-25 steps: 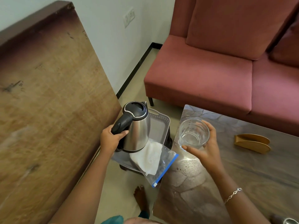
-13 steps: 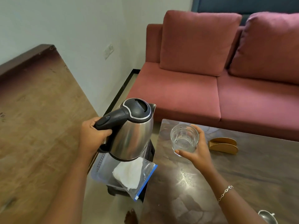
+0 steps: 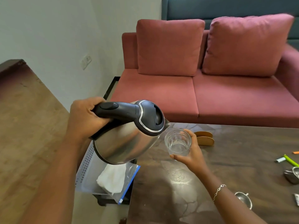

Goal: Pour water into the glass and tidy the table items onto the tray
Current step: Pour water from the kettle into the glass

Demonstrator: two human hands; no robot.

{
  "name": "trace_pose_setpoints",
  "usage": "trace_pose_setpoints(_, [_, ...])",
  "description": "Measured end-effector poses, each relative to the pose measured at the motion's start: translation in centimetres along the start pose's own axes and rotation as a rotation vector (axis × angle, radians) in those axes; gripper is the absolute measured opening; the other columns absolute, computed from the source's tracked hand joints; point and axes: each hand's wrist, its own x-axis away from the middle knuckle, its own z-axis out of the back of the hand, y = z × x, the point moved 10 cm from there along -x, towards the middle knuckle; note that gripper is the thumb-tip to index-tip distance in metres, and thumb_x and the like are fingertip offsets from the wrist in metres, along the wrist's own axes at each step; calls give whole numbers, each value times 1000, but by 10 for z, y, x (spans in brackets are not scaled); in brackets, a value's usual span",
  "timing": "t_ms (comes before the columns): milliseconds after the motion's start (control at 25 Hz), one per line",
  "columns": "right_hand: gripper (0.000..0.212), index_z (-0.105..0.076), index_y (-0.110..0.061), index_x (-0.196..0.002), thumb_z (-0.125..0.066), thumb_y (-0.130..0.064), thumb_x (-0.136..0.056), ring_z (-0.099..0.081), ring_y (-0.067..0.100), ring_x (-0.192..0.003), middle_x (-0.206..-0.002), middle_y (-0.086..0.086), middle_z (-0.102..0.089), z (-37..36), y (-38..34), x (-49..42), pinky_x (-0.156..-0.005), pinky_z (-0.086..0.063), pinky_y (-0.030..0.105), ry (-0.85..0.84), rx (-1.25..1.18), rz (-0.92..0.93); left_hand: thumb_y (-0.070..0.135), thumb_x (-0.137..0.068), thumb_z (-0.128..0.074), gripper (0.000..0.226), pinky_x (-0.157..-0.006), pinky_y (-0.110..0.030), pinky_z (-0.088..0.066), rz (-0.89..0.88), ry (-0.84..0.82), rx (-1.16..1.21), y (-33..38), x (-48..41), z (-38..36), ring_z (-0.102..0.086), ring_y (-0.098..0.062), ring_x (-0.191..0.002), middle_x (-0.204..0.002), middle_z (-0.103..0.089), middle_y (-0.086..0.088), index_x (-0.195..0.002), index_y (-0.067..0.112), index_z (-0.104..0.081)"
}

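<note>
A red sofa [image 3: 194,97] with 2 back cushions stands behind a dark table [image 3: 242,160]. On the far left lies a wide brown wooden top [image 3: 24,126].

A steel kettle [image 3: 126,143] with a black lid and handle is tipped over to the right, above the gap between the tray and the table. Its spout is just over the rim of the glass. Whether water is running cannot be made out.

Under the kettle, just left of the table, a grey tray [image 3: 85,172] with a dotted wall sits on a low dark stand. A clear plastic bag [image 3: 127,175] holding a white cloth lies in the tray, its blue-edged end hanging over the tray's near side.

The left hand [image 3: 85,117] has its fingers wrapped tight round the kettle handle. The right hand [image 3: 192,152], with a bracelet [image 3: 218,191] at the wrist, is curled round the glass [image 3: 178,143] from the right side and holds it upright above the table's left part.

Just behind the glass a wooden holder [image 3: 205,140] stands on the table. Near the right edge lie metal cups [image 3: 292,176], a green stick [image 3: 291,160] and a small white piece [image 3: 280,159].
</note>
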Motion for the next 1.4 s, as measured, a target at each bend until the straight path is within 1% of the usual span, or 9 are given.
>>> trace_pose_setpoints(120, [90, -28, -45, -121, -82, -38, -49, -46, 8, -119, -129, -5, -44, 7, 0, 6, -98, -37, 19, -5, 3, 3, 37, -58, -56, 16, -51, -7, -32, -95, -37, -49, 26, -4, -8, -50, 7, -57, -59, -58, 23, -66, 24, -59])
trace_pose_setpoints(200, [89, -28, -45, -120, -83, -33, -51, -46, 6, -117, -127, -8, -44, 10, 1, 11, -96, -37, 16, -11, 4, 4, 35, -59, -55, 25, -50, -15, -35, -174, -64, -101, 45, -6, -14, -53, -5, -60, -54, -58, 12, -67, 14, -65])
trace_pose_setpoints(280, [90, -27, -45, -120, -85, -30, -52, -46, 5, -117, -124, -14, -44, 12, 4, 14, -98, -38, 20, -14, -2, 3, 33, -60, -55, 31, -49, -27, -38, -229, -74, -155, 61, -8, -18, -52, -20, -55, -54, -59, -6, -68, 5, -67])
trace_pose_setpoints(400, [93, -26, -45, -122, -87, -21, -56, -44, 4, -118, -124, -26, -39, 13, 8, 21, -100, -36, 24, -27, 1, -4, 34, -62, -55, 32, -50, -35, -36, -296, -105, -224, 79, -7, -25, -52, -33, -49, -52, -58, -12, -66, 3, -66])
trace_pose_setpoints(520, [94, -26, -43, -125, -87, -25, -55, -44, 7, -121, -126, -26, -38, 14, 11, 28, -102, -35, 26, -29, -2, -12, 34, -63, -53, 32, -48, -34, -34, -329, -136, -261, 87, -6, -30, -48, -34, -46, -50, -55, -11, -63, 4, -64])
trace_pose_setpoints(720, [89, -26, -47, -121, -81, -34, -53, -45, 11, -120, -129, -11, -43, 14, 11, 37, -102, -37, 29, -38, 21, -29, 32, -62, -50, 29, -46, -31, -36, -368, -158, -304, 97, -3, -33, -45, -28, -44, -48, -53, -7, -62, 6, -64])
trace_pose_setpoints(880, [92, -25, -40, -126, -84, -29, -56, -45, 12, -119, -127, -12, -42, 14, 12, 42, -102, -36, 29, -52, 22, -32, 31, -62, -49, 31, -44, -30, -38, -382, -178, -306, 105, -1, -35, -46, -26, -43, -48, -54, -7, -62, 5, -65])
trace_pose_setpoints(1160, [94, -24, -36, -127, -86, -21, -59, -44, 11, -118, -128, -6, -42, 14, 20, 50, -97, -33, 22, -72, 29, -46, 31, -62, -46, 31, -42, -34, -41, -428, -205, -346, 116, 3, -41, -47, -30, -42, -48, -54, -8, -60, 5, -63])
trace_pose_setpoints(1400, [94, -25, -34, -128, -85, -24, -56, -45, 14, -118, -128, -3, -45, 13, 24, 53, -100, -37, 27, -79, 16, -55, 32, -61, -45, 32, -42, -35, -42, -456, -227, -388, 121, 5, -43, -48, -32, -42, -48, -56, -9, -60, 4, -62])
